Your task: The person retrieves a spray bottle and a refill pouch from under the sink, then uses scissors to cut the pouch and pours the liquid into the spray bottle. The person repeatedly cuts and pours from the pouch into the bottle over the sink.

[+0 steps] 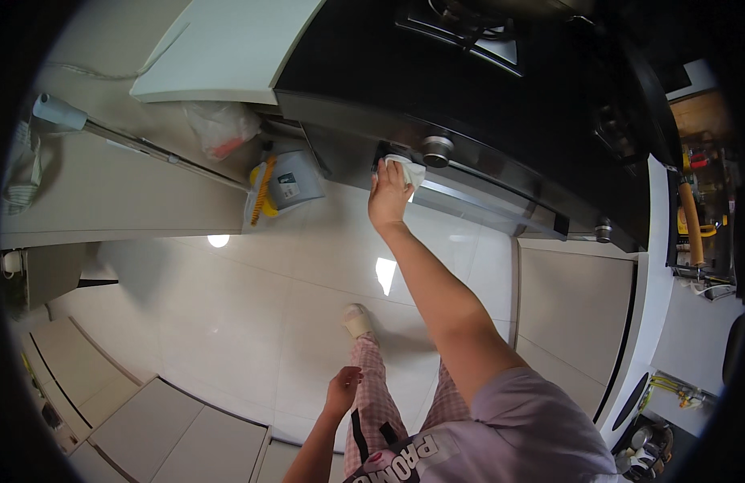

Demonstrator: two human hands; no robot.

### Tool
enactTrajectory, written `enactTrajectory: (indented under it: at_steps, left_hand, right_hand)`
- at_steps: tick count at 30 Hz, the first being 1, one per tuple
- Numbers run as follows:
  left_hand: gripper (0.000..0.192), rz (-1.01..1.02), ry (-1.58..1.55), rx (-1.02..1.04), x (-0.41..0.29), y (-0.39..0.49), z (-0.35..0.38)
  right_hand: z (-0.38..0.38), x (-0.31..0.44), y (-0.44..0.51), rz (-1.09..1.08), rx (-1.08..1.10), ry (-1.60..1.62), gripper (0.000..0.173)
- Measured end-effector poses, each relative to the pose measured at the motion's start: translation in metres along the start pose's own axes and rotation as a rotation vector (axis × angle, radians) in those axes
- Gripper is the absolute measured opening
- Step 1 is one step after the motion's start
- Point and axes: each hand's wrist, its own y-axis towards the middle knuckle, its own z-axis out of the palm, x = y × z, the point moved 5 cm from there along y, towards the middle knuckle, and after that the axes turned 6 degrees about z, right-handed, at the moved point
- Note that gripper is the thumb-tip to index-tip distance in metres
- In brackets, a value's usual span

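My right hand (389,194) reaches out with a white cloth (413,171) under its fingers. The cloth presses against the front of a black stove (348,124), just left of a silver control knob (438,151). Below that knob, a bright handle bar (463,194) runs along the stove's front. Near my thigh hangs my left hand (343,389), its fingers loosely curled with nothing visible in them.
A dustpan (301,175) and yellow-bristled brush (264,190) stand on the tiled floor (239,314) beside the stove. A metal pole (161,154) slants down towards them. Above hangs a plastic bag (221,127). Cabinets (566,290) line the right side; a wok handle (689,223) projects there.
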Motion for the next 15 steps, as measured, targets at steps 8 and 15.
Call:
enactTrajectory:
  at_steps: [8, 15]
  left_hand:
    - [0.015, -0.064, 0.140, 0.087, 0.030, -0.001, 0.000]
    - [0.018, -0.056, 0.246, 0.204, 0.022, 0.018, 0.045]
  right_hand:
    - [-0.010, -0.009, 0.012, -0.543, 0.075, -0.356, 0.047]
    - [-0.021, -0.009, 0.023, -0.837, 0.128, -0.462, 0.048]
